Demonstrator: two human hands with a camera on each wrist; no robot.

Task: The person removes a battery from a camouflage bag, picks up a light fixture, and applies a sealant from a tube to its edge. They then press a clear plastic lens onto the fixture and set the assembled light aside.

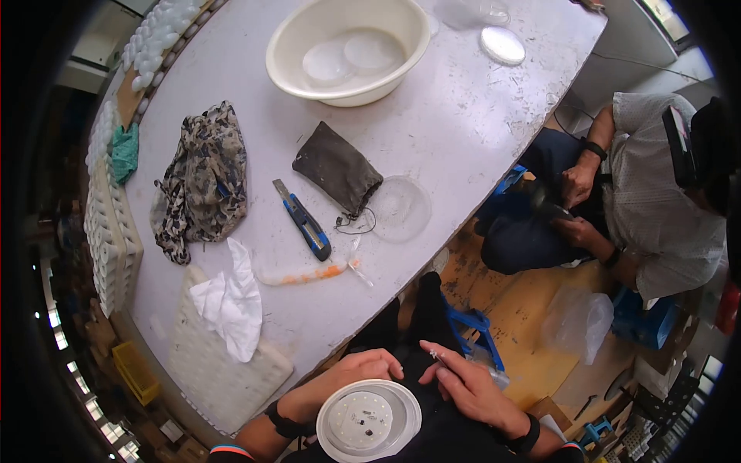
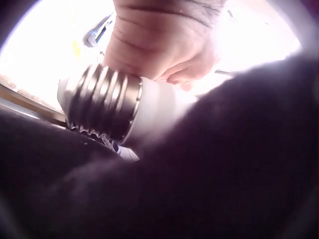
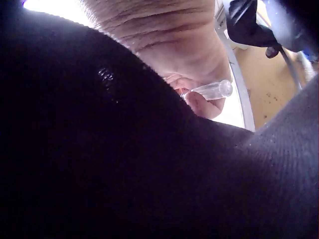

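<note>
An uncovered LED bulb [image 1: 363,420] sits in the lap, its round white board of small LEDs facing up. Its metal screw base [image 2: 102,102] shows large in the left wrist view. My left hand [image 1: 351,376] is just behind the bulb, fingers loosely bent and nothing visible in them. To the right, my right hand [image 1: 475,390] pinches a slim tool with a clear, tube-like end [image 3: 214,90]; its exact kind I cannot tell. Dark cloth hides much of both wrist views.
On the table lie a blue utility knife [image 1: 305,224], a dark pouch [image 1: 336,166], a clear disc [image 1: 397,208], camouflage cloth [image 1: 204,177] and white tissue [image 1: 231,301]. A cream basin [image 1: 347,85] holds white round covers. Another person [image 1: 656,201] sits at the right.
</note>
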